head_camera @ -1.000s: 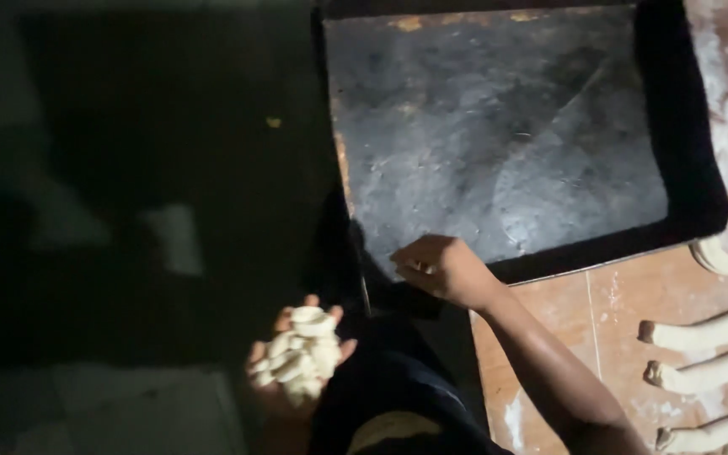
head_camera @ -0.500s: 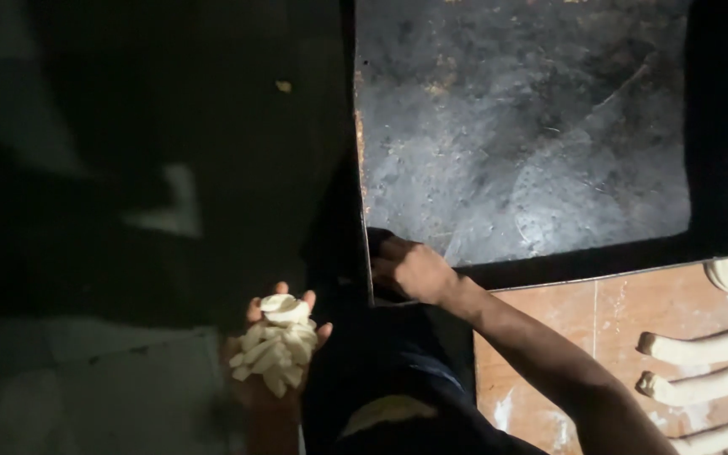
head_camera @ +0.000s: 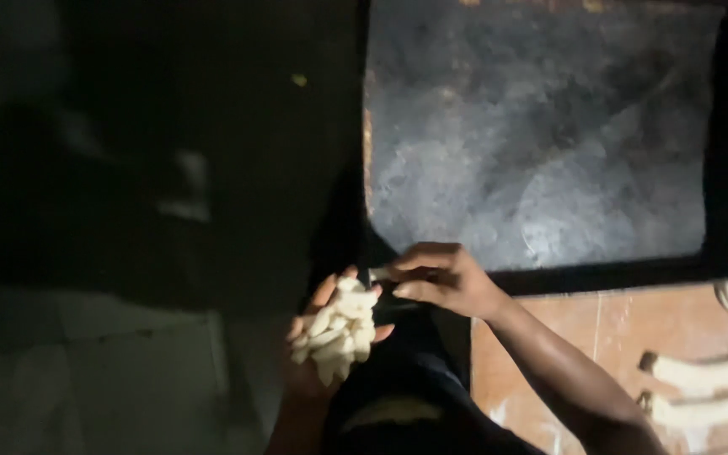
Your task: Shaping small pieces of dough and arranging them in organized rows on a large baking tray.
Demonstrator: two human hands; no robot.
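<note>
The left hand (head_camera: 318, 354) is cupped palm up, fingers curled loosely around a pile of pale dough pieces (head_camera: 339, 330) resting in it. The right hand (head_camera: 440, 278) reaches in just beside it, thumb and fingertips pressed together on a small piece at the top of the pile. Both hands sit at the near corner of a dark metal tray (head_camera: 541, 143). Pale dough strips (head_camera: 705, 392) lie on the reddish table (head_camera: 549, 345) to the right
</note>
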